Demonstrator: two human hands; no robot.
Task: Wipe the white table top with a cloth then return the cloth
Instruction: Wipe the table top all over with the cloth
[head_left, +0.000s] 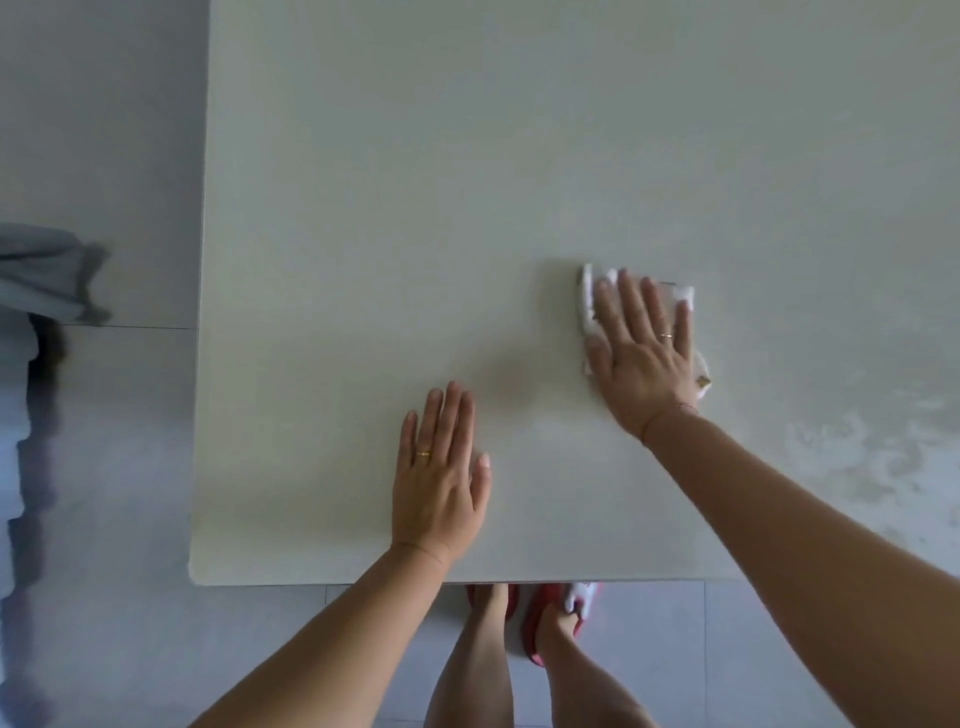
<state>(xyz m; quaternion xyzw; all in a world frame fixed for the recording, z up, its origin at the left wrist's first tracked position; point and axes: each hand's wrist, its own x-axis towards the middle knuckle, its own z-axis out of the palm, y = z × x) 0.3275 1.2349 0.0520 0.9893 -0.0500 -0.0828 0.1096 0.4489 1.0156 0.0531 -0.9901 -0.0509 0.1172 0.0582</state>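
Note:
The white table top (415, 208) fills most of the head view. A folded white cloth (589, 299) lies on it right of centre, and my right hand (641, 348) presses flat on top of the cloth, fingers spread, covering most of it. My left hand (441, 478) rests flat on the bare table near the front edge, fingers together, holding nothing. A damp, streaky patch (857, 457) shows on the table at the right.
The table's left edge (202, 312) and front edge (311, 582) border a grey tiled floor (104, 467). A grey fabric object (41, 275) sits at the far left. My legs and red slippers (535, 629) stand below the front edge.

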